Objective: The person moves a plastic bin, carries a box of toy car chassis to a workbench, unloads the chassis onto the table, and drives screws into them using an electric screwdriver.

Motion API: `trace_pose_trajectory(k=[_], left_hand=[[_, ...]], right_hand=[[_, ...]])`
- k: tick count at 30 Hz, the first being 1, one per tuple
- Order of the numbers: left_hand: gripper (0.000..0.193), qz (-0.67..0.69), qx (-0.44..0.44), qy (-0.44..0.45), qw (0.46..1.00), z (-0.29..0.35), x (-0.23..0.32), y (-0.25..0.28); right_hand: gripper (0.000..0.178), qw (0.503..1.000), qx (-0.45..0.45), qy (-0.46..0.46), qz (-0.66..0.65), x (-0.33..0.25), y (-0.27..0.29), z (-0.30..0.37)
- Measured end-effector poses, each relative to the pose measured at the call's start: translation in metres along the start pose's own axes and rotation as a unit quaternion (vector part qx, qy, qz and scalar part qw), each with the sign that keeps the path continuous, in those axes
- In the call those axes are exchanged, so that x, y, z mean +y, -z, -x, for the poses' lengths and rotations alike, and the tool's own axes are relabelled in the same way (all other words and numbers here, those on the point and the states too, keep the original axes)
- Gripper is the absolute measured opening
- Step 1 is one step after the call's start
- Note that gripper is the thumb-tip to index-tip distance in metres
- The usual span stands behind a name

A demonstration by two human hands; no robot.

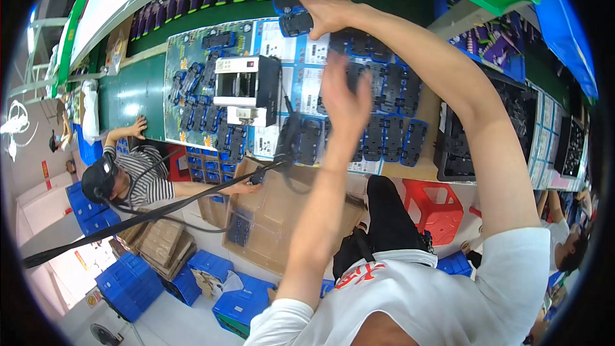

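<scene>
At the far edge of the work table, my right hand (323, 9) is curled over the right ends of a blue-and-black toy car (296, 24) and another blue piece (286, 3) behind it. Its thumb and fingers close about the toy car's end. Closer to me, my left hand (346, 93) hovers over the rows, smeared by motion, with fingers apart and nothing seen in them. Around it lie several toy cars (391, 86), black undersides up with blue rims. Part of the row behind my left hand is hidden.
A white-and-black machine (236, 64) stands left of the rows, with more toy cars (198, 112) beyond it. A black tray (451, 154) of dark parts is at right. A co-worker (138, 176) reaches toward a cardboard box (301, 202) below the table. A red stool (434, 208) stands near.
</scene>
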State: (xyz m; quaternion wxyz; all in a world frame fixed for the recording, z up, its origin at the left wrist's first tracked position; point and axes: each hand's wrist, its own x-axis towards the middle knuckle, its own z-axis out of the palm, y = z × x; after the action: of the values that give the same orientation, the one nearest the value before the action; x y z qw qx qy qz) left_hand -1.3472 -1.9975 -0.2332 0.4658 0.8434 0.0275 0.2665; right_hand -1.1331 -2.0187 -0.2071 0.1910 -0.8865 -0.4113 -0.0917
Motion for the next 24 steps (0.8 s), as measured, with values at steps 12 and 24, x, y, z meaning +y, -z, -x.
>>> trace_pose_trajectory(k=[12, 24], left_hand=[[0.03, -0.093, -0.041, 0.297, 0.949, 0.286, 0.064, 0.208], [0.037, -0.243, 0.182, 0.54, 0.785, 0.56, -0.11, 0.4]], right_hand=[[0.118, 0.901, -0.307, 0.293, 0.089, -0.019, -0.097, -0.035], [0.055, 0.995, 0.005, 0.045, -0.085, -0.064, -0.001, 0.054]])
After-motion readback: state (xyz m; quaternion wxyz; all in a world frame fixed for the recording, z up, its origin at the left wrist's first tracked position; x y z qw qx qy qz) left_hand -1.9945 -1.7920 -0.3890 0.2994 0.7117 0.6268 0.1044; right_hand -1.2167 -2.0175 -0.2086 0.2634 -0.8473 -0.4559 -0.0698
